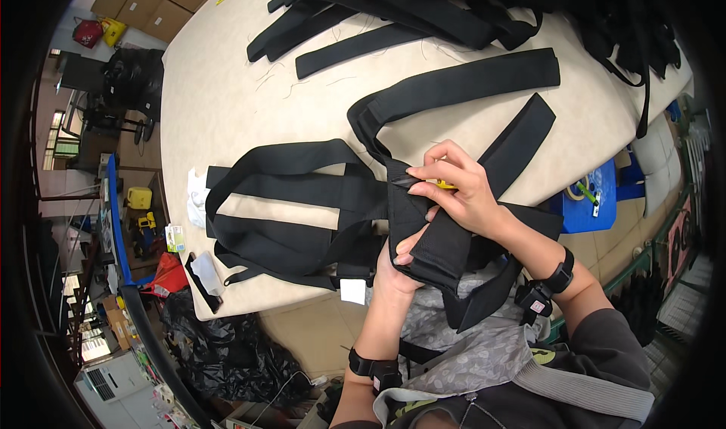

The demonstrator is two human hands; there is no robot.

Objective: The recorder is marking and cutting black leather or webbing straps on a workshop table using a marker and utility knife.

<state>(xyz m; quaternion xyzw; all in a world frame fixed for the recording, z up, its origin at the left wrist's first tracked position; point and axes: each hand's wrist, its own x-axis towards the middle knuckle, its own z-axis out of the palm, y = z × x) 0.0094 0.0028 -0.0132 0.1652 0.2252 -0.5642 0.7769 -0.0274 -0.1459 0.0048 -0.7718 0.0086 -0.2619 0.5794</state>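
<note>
My right hand (461, 187) is closed around a small yellow-handled tool (445, 184), its dark tip and my fingertips at the upper edge of a black fabric piece (429, 251). My left hand (402, 266) grips that piece lower down, thumb over it and other fingers partly hidden. Wide black straps (457, 72) run from it up and to the right. To the left on the cream table (227, 104) lies a black strap assembly (280, 188) with long openings and loops. A white tag (355, 291) hangs near its lower edge.
A heap of black straps (408, 17) covers the table's back. A phone-like dark object (203, 285) sits at the left edge. Boxes (155, 17) stand beyond. A blue stool (586, 202) is right of the table, black bags (227, 353) below left.
</note>
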